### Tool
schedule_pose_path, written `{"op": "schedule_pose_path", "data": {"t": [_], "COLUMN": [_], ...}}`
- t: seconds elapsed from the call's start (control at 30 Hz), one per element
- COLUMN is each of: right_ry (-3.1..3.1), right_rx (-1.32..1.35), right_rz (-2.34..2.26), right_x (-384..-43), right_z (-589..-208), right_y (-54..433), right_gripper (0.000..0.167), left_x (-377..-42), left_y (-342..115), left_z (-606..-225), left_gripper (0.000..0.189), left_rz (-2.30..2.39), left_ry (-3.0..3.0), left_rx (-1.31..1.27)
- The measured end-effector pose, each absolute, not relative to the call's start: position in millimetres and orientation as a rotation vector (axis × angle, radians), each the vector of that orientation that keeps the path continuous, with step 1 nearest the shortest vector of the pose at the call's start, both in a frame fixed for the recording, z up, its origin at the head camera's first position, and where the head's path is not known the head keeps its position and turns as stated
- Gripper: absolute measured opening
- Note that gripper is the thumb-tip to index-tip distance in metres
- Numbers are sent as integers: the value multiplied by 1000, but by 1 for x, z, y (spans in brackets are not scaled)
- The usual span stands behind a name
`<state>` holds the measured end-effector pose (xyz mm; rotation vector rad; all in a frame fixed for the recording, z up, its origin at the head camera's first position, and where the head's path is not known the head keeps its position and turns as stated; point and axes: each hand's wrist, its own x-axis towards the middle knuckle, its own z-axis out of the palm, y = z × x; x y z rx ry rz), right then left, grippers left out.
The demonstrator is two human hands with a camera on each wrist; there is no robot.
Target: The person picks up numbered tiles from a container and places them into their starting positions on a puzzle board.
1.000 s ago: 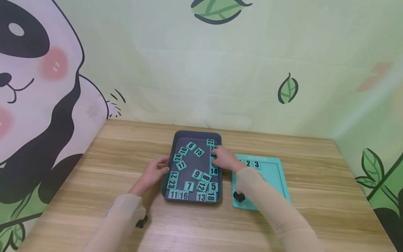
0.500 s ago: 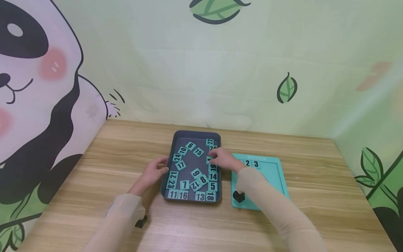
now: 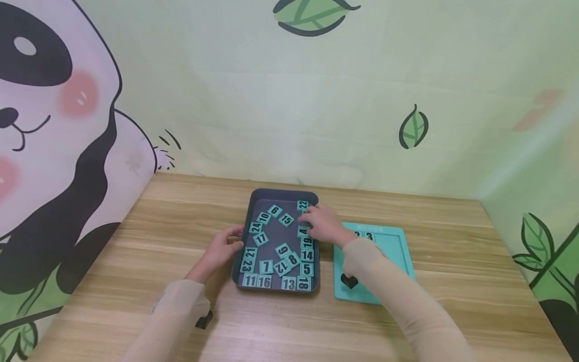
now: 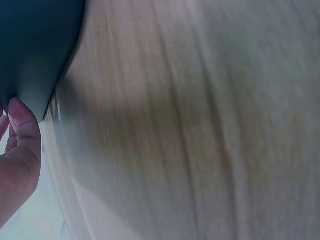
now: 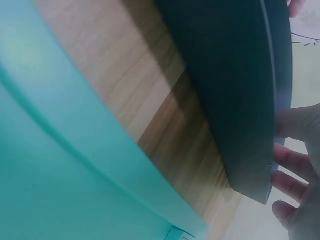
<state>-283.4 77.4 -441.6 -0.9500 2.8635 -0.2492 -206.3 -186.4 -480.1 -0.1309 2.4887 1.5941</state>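
Observation:
Numbered tiles lie in a dark tray [image 3: 276, 193] in the head view. My left hand [image 3: 221, 247] rests against the tray's left wall, thumb and fingertips at its outer side. In the left wrist view the thumb [image 4: 22, 115] touches the tray wall [image 4: 45, 45]. My right hand [image 3: 323, 223] reaches over the right rim, index finger extended above the tile marked 4 [image 3: 302, 231] and thumb close beside that tile. In the right wrist view its fingers [image 5: 292, 162] are spread past the tray wall; the tiles are hidden there.
A turquoise board [image 3: 395, 251] lies right of the tray, partly under the right forearm; tiles 2 and 3 [image 3: 369, 236] show in its top row. Black wrist devices [image 3: 349, 280] hang below both sleeves. The wooden table meets a panda-printed wall behind.
Tiles 7, 8, 9 and 12 shifted left, and tiles 19 and 14 slid down the right column. Tile 4 emerged from under my right hand. My left hand stayed at the tray.

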Motion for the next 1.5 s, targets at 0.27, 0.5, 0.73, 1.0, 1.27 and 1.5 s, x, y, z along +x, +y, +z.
{"op": "schedule_pose_path", "data": {"t": [0.27, 0.5, 0.73, 1.0, 1.27, 1.5], "right_ry": [2786, 2770, 2804, 2735, 2674, 2744], "right_rx": [-929, -846, -815, -744, -689, -582], "right_rz": [-93, -141, -206, -510, -610, -583], "right_x": [-287, -289, -288, -285, -283, -282], "right_z": [-452, -456, -457, -464, -463, -466], "right_y": [73, 71, 68, 63, 59, 54], "right_gripper": [37, 36, 31, 34, 37, 43], "left_x": [-206, -207, -207, -206, -206, -206], "left_y": [-186, -186, -186, -186, -186, -186], "left_z": [-482, -484, -482, -481, -479, -479], "left_gripper": [46, 46, 46, 46, 46, 46], "left_rz": [1591, 1603, 1594, 1604, 1589, 1571], "left_ry": [2501, 2496, 2491, 2490, 2492, 2487], "left_rx": [-130, -133, -136, -135, -146, -154]}}
